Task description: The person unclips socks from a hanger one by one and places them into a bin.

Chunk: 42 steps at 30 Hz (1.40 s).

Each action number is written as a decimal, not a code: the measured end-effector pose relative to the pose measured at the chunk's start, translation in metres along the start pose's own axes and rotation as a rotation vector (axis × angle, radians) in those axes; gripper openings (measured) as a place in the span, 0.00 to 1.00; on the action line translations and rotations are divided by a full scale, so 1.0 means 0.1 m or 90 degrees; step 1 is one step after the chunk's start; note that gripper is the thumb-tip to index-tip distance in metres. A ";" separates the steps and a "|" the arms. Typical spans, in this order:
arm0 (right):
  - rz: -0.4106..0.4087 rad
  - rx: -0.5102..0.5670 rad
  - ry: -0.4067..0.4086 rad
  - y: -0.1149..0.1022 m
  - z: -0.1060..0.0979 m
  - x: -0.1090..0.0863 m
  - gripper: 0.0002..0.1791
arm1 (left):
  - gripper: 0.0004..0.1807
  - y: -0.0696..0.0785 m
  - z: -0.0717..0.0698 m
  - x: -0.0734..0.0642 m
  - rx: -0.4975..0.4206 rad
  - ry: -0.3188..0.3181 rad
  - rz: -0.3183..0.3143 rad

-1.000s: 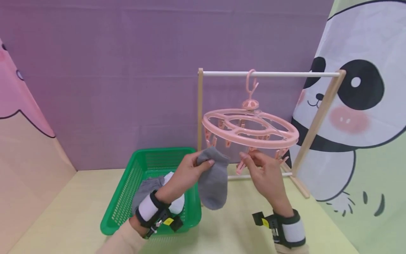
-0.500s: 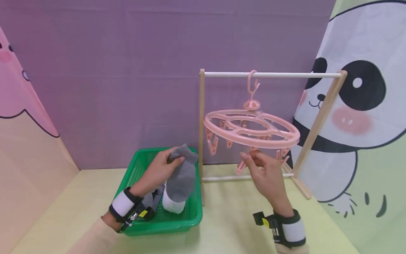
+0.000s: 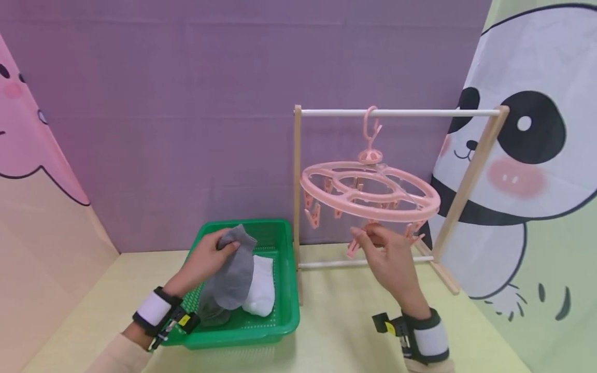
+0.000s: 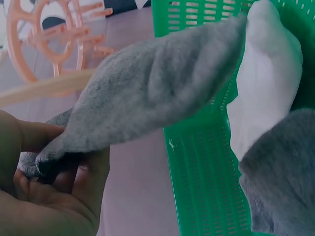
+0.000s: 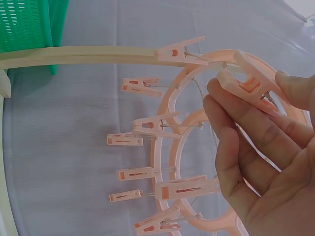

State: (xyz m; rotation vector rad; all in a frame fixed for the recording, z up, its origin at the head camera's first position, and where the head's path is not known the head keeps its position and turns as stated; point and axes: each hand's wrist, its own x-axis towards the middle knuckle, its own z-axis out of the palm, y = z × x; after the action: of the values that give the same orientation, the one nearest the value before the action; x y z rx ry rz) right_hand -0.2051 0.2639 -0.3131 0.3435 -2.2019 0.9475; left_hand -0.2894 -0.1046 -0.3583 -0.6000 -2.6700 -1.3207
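My left hand (image 3: pixel 205 261) pinches a grey sock (image 3: pixel 235 280) by its cuff above the green basket (image 3: pixel 293 311); its toe dangles down. In the left wrist view the sock (image 4: pixel 152 83) stretches from the fingers toward the basket. Inside the basket lie a white sock (image 3: pixel 262 287) and another grey sock (image 4: pixel 285 167), partly covered by the held one in the head view. My right hand (image 3: pixel 394 259) holds a pink clothes peg (image 5: pixel 241 91) between thumb and fingers, below the front rim of the round pink hanger (image 3: pixel 373 211). Nothing sits in the peg's jaws.
The hanger hooks over the white bar (image 3: pixel 420 112) of a wooden stand (image 3: pixel 297 181), right of the basket. Several other pegs (image 5: pixel 187 189) dangle from its rings. A purple cloth (image 3: pixel 186 103) backs the pale table (image 3: pixel 336 331).
My left hand has carried the grey sock leftward, away from beside the held peg to above the basket. The right hand has stayed in place on the peg.
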 end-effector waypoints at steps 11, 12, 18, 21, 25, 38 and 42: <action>-0.020 -0.017 0.009 0.03 -0.01 -0.01 0.05 | 0.22 -0.16 -0.11 0.01 0.006 -0.024 -0.069; -0.021 -0.015 0.009 0.02 -0.01 -0.01 0.05 | 0.20 -0.18 -0.11 0.00 0.008 -0.027 -0.075; -0.023 -0.001 0.006 0.01 -0.02 0.00 0.04 | 0.17 -0.23 -0.15 -0.05 0.019 -0.053 -0.096; -0.026 -0.006 0.005 0.01 -0.02 0.00 0.04 | 0.21 -0.26 -0.15 -0.06 0.030 -0.083 -0.096; -0.026 -0.012 0.005 0.01 -0.03 0.00 0.04 | 0.28 -0.30 -0.13 -0.05 0.064 -0.136 -0.100; -0.022 -0.010 0.006 0.03 -0.04 -0.02 0.04 | 0.36 -0.44 -0.06 0.10 0.072 -0.221 -0.215; -0.021 -0.005 0.005 0.03 -0.05 -0.01 0.04 | 0.37 -0.47 -0.05 0.14 0.084 -0.234 -0.227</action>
State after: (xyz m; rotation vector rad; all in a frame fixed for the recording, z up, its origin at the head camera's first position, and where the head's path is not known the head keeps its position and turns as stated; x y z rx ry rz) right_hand -0.2036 0.2692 -0.3131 0.3699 -2.1856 0.9209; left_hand -0.3212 -0.1295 -0.3867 -0.3935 -3.2592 -1.1865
